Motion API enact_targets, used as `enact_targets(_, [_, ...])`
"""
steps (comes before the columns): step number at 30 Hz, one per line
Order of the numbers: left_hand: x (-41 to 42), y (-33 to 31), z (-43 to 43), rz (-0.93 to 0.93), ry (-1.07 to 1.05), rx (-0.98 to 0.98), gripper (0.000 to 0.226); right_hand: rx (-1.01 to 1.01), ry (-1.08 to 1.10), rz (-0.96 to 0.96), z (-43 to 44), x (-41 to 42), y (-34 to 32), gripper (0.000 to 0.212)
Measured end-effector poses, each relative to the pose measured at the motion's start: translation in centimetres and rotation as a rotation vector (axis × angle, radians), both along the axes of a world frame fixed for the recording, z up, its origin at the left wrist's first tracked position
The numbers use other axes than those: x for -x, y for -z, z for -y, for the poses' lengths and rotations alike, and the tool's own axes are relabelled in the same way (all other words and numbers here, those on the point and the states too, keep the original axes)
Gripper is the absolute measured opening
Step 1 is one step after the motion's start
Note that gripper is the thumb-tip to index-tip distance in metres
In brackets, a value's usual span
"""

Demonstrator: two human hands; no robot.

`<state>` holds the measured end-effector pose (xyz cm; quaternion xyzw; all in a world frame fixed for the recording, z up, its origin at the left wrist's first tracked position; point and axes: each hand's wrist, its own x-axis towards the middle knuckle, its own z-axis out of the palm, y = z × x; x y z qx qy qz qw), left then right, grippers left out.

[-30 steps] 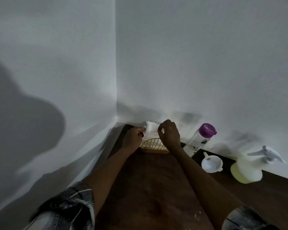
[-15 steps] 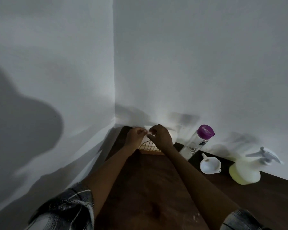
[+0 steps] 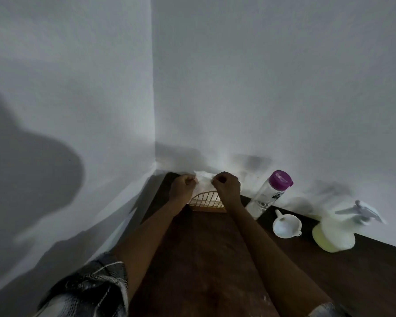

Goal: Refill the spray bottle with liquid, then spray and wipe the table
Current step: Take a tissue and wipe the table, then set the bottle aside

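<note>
Tissue (image 3: pixel 204 180) gripped at frame centre.
Fingers of left hand (image 3: pixel 183 186) and right hand (image 3: pixel 227 186) clamped on it above wire holder (image 3: pixel 206 201); spray bottle (image 3: pixel 335 235) stands at frame right on the surface (image 3: pixel 204 259).

A dark wooden desk (image 3: pixel 204 259) fills the lower centre of the frame. Along its far edge stand a wire holder (image 3: pixel 206 202), a purple-capped bottle (image 3: pixel 270 193), a white funnel (image 3: pixel 286 226) and a spray bottle (image 3: pixel 336 232).

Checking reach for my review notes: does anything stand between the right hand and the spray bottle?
Yes. The right hand pinches a tissue at the far corner; between it and the spray bottle stand the purple-capped clear bottle and the white funnel.
</note>
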<state>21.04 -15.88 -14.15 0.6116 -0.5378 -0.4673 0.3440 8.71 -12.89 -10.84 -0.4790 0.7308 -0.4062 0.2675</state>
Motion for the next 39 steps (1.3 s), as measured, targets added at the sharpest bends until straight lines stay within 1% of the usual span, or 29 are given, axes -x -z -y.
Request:
enact_targets(2, [0.1, -0.1, -0.1, 0.008, -0.005, 0.011, 0.025, 0.007, 0.07, 0.12, -0.3, 0.3, -0.1, 0.007])
enact_targets(4, [0.1, -0.1, -0.1, 0.014, -0.009, 0.012, 0.026, 0.007, 0.126, 0.238, -0.7, 0.6, -0.5, 0.016])
enact_targets(6, [0.1, 0.0, -0.1, 0.017, -0.022, 0.0, 0.025, 0.023, 0.171, 0.309, -1.2, 1.0, -1.0, 0.021])
enact_targets(9, [0.1, 0.3, 0.0, 0.013, -0.037, -0.018, 0.022, 0.111, 0.253, 0.264, -1.6, 1.4, -2.1, 0.016])
enact_targets(13, [0.0, 0.4, -0.1, 0.034, -0.01, -0.034, 0.025, 0.237, 0.306, 0.068, -2.0, 1.8, -4.1, 0.011])
enact_targets(14, [-0.1, 0.4, -0.1, 0.041, -0.007, -0.036, 0.026, 0.267, 0.309, 0.046, -2.0, 1.9, -4.7, 0.01])
enact_targets(16, [0.0, 0.4, 0.0, 0.061, -0.004, -0.046, 0.027, 0.317, 0.322, 0.059, -1.9, 2.3, -5.5, 0.008])
enact_targets(18, [0.0, 0.1, -0.2, 0.104, -0.007, -0.041, 0.026, 0.324, 0.317, 0.112, -1.8, 2.7, -6.1, 0.007])
enact_targets(20, [0.2, -0.3, -0.7, 0.157, -0.05, 0.043, 0.031, 0.324, 0.307, 0.159, -1.8, 3.2, -6.4, 0.008])
enact_targets(23, [0.7, -1.0, -1.9, 0.198, -0.096, 0.347, 0.058, 0.356, 0.29, 0.122, -2.0, 3.9, -7.1, 0.011])
enact_targets(25, [1.2, -1.7, -2.6, 0.178, -0.019, 0.525, 0.069, 0.363, 0.262, 0.118, -2.3, 4.1, -7.9, 0.014])
enact_targets(27, [2.0, -2.7, -3.2, 0.22, 0.074, 0.64, 0.071, 0.34, 0.22, 0.102, -2.6, 4.4, -8.6, 0.014])
enact_targets(29, [2.9, -3.8, -3.8, 0.295, 0.136, 0.742, 0.062, 0.328, 0.155, 0.078, -3.2, 4.7, -9.0, 0.009])
enact_targets(31, [3.4, -4.7, -4.0, 0.351, 0.16, 0.82, 0.042, 0.324, 0.112, 0.078, -3.9, 5.0, -9.4, 0.008])
enact_targets(33, [3.4, -5.6, -4.0, 0.375, 0.204, 0.838, 0.021, 0.313, 0.115, 0.092, -4.7, 5.3, -9.9, 0.007])
enact_targets(34, [3.3, -5.9, -4.0, 0.36, 0.241, 0.824, 0.015, 0.312, 0.126, 0.095, -5.0, 5.5, -10.2, 0.007])
enact_targets(35, [3.1, -6.4, -4.1, 0.323, 0.281, 0.802, 0.014, 0.313, 0.134, 0.089, -5.3, 5.7, -10.4, 0.006])
enact_targets(37, [2.9, -7.8, -4.4, 0.179, 0.332, 0.72, 0.016, 0.322, 0.122, 0.096, -5.8, 5.8, -11.2, 0.005])
enact_targets(39, [2.8, -9.9, -4.9, 0.036, 0.349, 0.574, 0.014, 0.338, 0.061, 0.134, -6.4, 5.6, -12.3, 0.005])
